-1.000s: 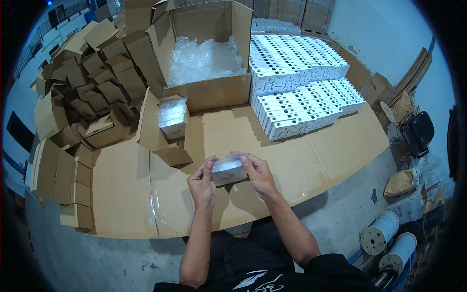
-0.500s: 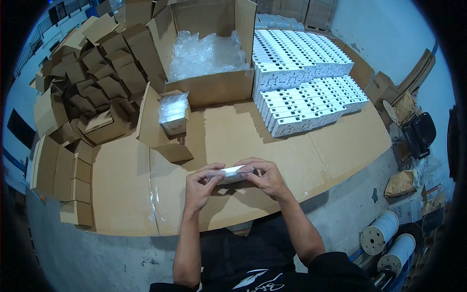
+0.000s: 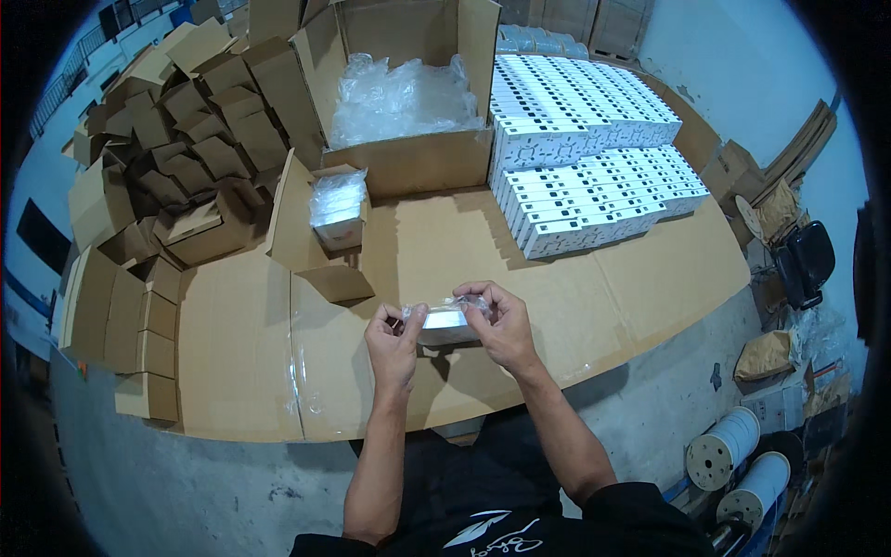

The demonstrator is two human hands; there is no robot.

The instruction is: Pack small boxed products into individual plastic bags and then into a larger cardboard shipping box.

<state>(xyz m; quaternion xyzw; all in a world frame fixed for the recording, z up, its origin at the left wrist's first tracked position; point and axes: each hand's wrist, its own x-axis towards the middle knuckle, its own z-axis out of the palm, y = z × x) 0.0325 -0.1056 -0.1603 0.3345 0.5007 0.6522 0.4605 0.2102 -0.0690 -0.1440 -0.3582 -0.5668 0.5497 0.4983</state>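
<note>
A small white box (image 3: 446,332) in a clear plastic bag is held up above the cardboard-covered table, close to its front edge. At its left end, my left hand (image 3: 395,345) pinches the bag with thumb and fingers. The other end is gripped by my right hand (image 3: 501,327), thumb on top and fingers bent behind the film. Clear film bunches up between the fingertips along the box's far side. Beyond my left hand stands an open carton (image 3: 336,283) with several plastic-wrapped white boxes (image 3: 338,206) packed inside it.
A large open carton (image 3: 408,158) full of clear plastic bags (image 3: 399,102) stands at the back. To its right, white boxes (image 3: 585,200) are stacked in rows. Many open brown cartons (image 3: 200,130) pile up at the left. Cable spools (image 3: 724,449) lie on the floor at the right.
Both hands have shifted slightly away from me and tilted the bagged box, so more of its near side shows. My fingers now pull the film at its far side.
</note>
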